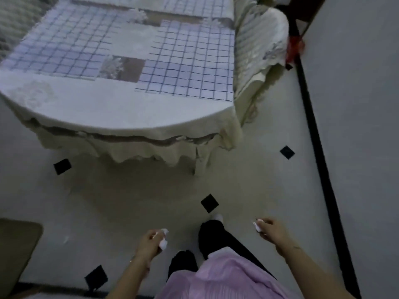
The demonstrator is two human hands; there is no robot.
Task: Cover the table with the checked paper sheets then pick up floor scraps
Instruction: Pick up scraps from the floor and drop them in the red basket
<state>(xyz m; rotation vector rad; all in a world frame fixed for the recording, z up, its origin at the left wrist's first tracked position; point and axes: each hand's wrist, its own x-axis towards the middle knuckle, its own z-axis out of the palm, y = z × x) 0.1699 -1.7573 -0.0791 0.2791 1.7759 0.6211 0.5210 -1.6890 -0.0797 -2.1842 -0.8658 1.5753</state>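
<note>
A pale tiled floor (248, 169), set with black diamond insets, fills the lower frame as a person in a pink top stands facing a table (108, 117) draped in a cream tablecloth (129, 39) at 12 o'clock. Checked paper sheets (190, 61) lie across the top, one at 11 o'clock, one at 1 o'clock reaching the right edge and another along the far side. Strips of patterned cloth show bare between them and along the near rim, so the covering appears incomplete. A fabric-covered chair (259, 39) stands just beside the table at 2 o'clock. An olive mat (19, 244) sits at 8 o'clock. At 6 o'clock the left hand (149, 242) grips a crumpled white scrap (163, 243), its fingers curled round it. At 5 o'clock the right hand (272, 230) pinches a smaller scrap (258, 227). A pale fleck (65, 239), probably another scrap, lies on the floor near the mat. With both hands occupied, stooping for it could let a held piece slip free. In the dim light the fleck could be missed against the pale tiles. The sheets look unfastened, so a brush against the table might shift them.
</note>
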